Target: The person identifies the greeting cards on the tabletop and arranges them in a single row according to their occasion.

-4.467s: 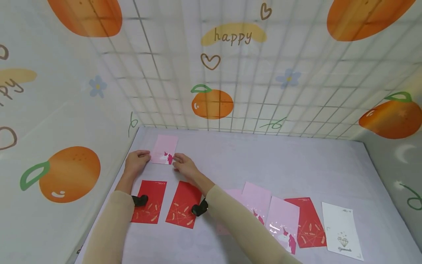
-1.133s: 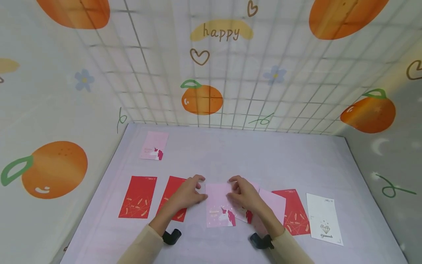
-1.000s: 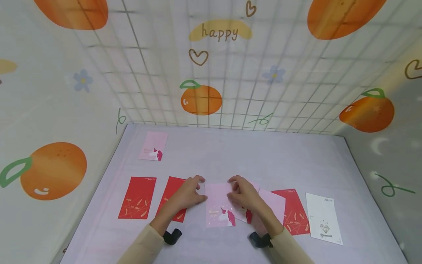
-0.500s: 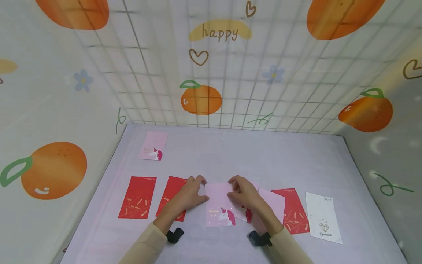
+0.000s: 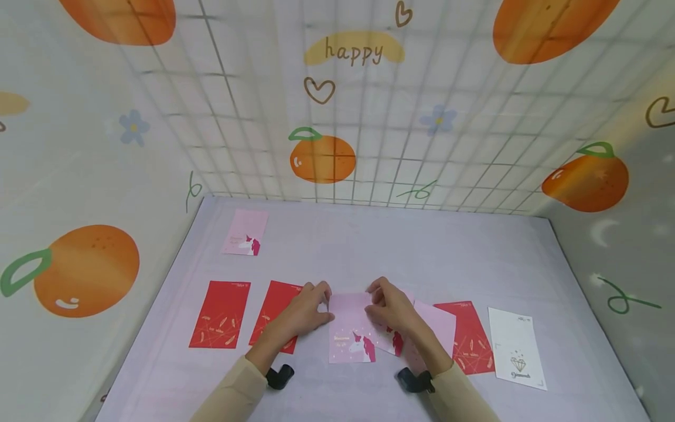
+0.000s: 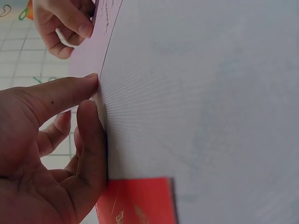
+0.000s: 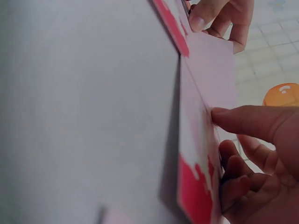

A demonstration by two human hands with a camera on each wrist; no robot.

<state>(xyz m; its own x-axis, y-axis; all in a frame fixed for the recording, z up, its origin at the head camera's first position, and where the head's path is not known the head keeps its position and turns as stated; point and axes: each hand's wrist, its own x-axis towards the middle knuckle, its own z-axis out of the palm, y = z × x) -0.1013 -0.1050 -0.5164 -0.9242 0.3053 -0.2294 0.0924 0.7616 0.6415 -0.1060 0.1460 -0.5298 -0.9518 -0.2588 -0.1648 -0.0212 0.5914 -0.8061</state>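
Note:
A pink card (image 5: 345, 328) with a white unicorn head and magenta mane lies at the middle of the table. My left hand (image 5: 306, 308) grips its upper left edge with thumb and fingertips, forearm crossing a red card (image 5: 274, 302). At the upper right edge of the same pink card, my right hand (image 5: 392, 308) pinches with thumb and curled fingers. That hand partly hides a second pink unicorn card (image 5: 389, 341), which lies under the first one's right side. A third pink card (image 5: 437, 322) sits beneath the right wrist.
On the far left lies a pink unicorn card (image 5: 246, 228), with a red card (image 5: 220, 313) in front of it. To the right are another red card (image 5: 471, 346) and a white diamond-print card (image 5: 518, 349). Printed curtains (image 5: 364, 111) hang around the table (image 5: 422, 252).
Both hands have come from the far left pink card, left lying there, to the middle pink card. Over the last second they barely move; the card's top part looks slightly darker now.

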